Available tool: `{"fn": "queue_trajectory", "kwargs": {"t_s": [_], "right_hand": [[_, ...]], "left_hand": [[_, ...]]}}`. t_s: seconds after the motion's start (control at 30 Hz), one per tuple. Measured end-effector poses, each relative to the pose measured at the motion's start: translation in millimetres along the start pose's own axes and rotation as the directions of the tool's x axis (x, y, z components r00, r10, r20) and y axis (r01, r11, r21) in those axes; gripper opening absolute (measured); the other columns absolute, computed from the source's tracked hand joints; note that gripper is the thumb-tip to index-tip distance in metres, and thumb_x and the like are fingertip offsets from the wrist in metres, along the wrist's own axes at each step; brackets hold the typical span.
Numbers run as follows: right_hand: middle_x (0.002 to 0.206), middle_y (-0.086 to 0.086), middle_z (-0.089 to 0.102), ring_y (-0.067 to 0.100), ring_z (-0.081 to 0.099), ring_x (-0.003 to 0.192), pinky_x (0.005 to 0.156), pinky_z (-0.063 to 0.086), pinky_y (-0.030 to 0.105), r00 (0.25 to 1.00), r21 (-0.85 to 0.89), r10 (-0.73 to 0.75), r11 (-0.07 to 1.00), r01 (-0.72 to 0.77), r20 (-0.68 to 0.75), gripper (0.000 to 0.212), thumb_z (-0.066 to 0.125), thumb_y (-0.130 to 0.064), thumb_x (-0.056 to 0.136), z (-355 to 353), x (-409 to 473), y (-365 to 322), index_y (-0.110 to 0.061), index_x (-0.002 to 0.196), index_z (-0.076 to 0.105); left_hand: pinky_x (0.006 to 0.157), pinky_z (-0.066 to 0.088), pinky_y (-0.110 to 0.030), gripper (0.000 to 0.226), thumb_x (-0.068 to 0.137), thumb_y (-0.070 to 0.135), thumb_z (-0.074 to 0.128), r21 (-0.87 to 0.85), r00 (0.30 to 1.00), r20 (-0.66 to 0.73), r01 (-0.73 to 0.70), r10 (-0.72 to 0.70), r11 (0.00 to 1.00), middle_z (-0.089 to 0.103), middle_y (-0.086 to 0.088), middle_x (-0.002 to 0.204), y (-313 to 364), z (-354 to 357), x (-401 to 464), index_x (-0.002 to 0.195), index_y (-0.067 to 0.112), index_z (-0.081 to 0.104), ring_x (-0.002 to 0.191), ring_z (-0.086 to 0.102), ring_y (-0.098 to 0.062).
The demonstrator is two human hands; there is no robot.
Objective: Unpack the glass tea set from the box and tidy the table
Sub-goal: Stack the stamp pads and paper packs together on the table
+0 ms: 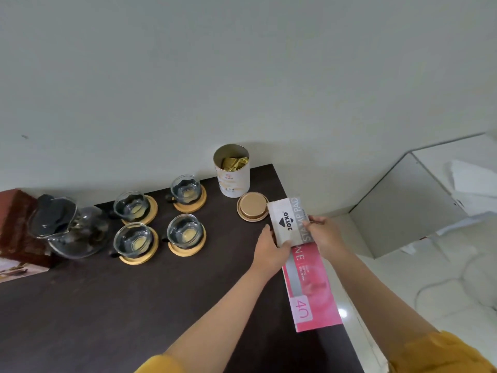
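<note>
While both hands grip it, left hand (269,251) and right hand (324,232) hold the grey box (289,220) reading "JOYKO STAMP PAD" | over pink "40" pack (313,289) | glass teapot (70,230), four cups (185,231) sit left on dark table (134,305)
</note>
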State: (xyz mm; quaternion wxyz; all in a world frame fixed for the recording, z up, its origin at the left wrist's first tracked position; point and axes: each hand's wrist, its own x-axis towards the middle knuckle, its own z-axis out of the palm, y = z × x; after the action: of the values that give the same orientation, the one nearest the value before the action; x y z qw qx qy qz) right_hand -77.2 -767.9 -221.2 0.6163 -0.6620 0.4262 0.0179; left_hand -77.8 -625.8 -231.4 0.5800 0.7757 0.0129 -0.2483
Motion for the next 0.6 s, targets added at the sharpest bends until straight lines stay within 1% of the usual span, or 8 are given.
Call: {"fn": "queue_trajectory", "kwargs": {"t_s": [0.13,0.2,0.27,0.33,0.4,0.47,0.53,0.6], "right_hand": [[0.077,0.001,0.063,0.012,0.061,0.067,0.055,0.047,0.021,0.999,0.012,0.017,1.000,-0.017,0.040,0.024,0.057,0.003,0.090,1,25,-4,-0.019,0.081,0.060],[0.081,0.002,0.065,0.010,0.061,0.068,0.057,0.047,0.020,0.999,-0.023,0.010,1.000,-0.009,0.049,0.025,0.057,0.001,0.090,5,29,-4,-0.022,0.079,0.060],[0.091,0.009,0.069,0.014,0.064,0.070,0.064,0.052,0.025,0.999,-0.048,-0.005,0.999,0.007,0.044,0.018,0.058,0.000,0.089,10,35,-5,-0.015,0.085,0.068],[0.091,0.011,0.070,0.017,0.065,0.070,0.063,0.053,0.024,0.998,-0.075,-0.040,0.996,0.043,0.039,0.017,0.058,0.001,0.087,14,39,-11,-0.005,0.096,0.071],[0.088,0.011,0.069,0.018,0.065,0.072,0.065,0.054,0.024,0.997,-0.090,-0.072,0.993,0.074,0.024,0.016,0.060,0.001,0.086,19,39,-18,-0.004,0.096,0.071],[0.086,0.012,0.070,0.019,0.065,0.072,0.072,0.054,0.029,0.995,-0.102,-0.097,0.990,0.098,0.013,0.014,0.062,0.001,0.084,29,40,-23,-0.009,0.080,0.071],[0.084,0.014,0.071,0.020,0.065,0.071,0.073,0.053,0.031,0.994,-0.117,-0.107,0.987,0.107,0.007,0.021,0.062,0.001,0.082,38,42,-27,-0.012,0.067,0.068],[0.087,0.023,0.072,0.024,0.066,0.072,0.069,0.052,0.033,0.994,-0.131,-0.106,0.986,0.104,-0.007,0.012,0.061,0.000,0.079,45,47,-28,0.001,0.069,0.069]], "left_hand": [[0.092,0.048,-0.036,0.039,0.076,0.010,0.057,0.135,0.989,-0.030,-0.141,0.146,0.981,0.061,0.002,0.111,0,7,18,0.114,0.017,0.052,0.105,0.055,-0.016],[0.083,0.052,-0.042,0.041,0.071,0.014,0.054,0.152,0.979,-0.044,-0.192,0.201,0.970,0.064,0.004,0.106,-7,11,27,0.112,0.018,0.053,0.099,0.060,-0.019],[0.081,0.053,-0.047,0.048,0.070,0.019,0.054,0.168,0.977,-0.032,-0.200,0.209,0.965,0.063,0.007,0.109,-23,17,41,0.117,0.023,0.050,0.100,0.061,-0.021],[0.083,0.052,-0.049,0.053,0.071,0.024,0.054,0.154,0.976,-0.029,-0.208,0.215,0.966,0.060,0.006,0.115,-31,20,50,0.123,0.026,0.047,0.104,0.059,-0.022],[0.090,0.050,-0.046,0.056,0.072,0.023,0.055,0.116,0.978,-0.040,-0.201,0.207,0.973,0.057,0.003,0.121,-21,15,47,0.127,0.023,0.045,0.112,0.055,-0.019],[0.100,0.045,-0.044,0.059,0.073,0.021,0.054,0.103,0.984,-0.041,-0.168,0.173,0.980,0.050,-0.003,0.127,-10,9,38,0.130,0.019,0.042,0.124,0.045,-0.020],[0.110,0.035,-0.043,0.068,0.073,0.024,0.054,0.151,0.991,-0.006,-0.130,0.132,0.980,0.036,-0.011,0.138,-3,1,30,0.137,0.012,0.033,0.137,0.024,-0.028],[0.116,0.023,-0.035,0.083,0.076,0.028,0.061,0.192,0.991,0.061,-0.126,0.116,0.973,0.017,-0.011,0.149,-1,-5,21,0.144,0.009,0.018,0.144,0.003,-0.026]]}}
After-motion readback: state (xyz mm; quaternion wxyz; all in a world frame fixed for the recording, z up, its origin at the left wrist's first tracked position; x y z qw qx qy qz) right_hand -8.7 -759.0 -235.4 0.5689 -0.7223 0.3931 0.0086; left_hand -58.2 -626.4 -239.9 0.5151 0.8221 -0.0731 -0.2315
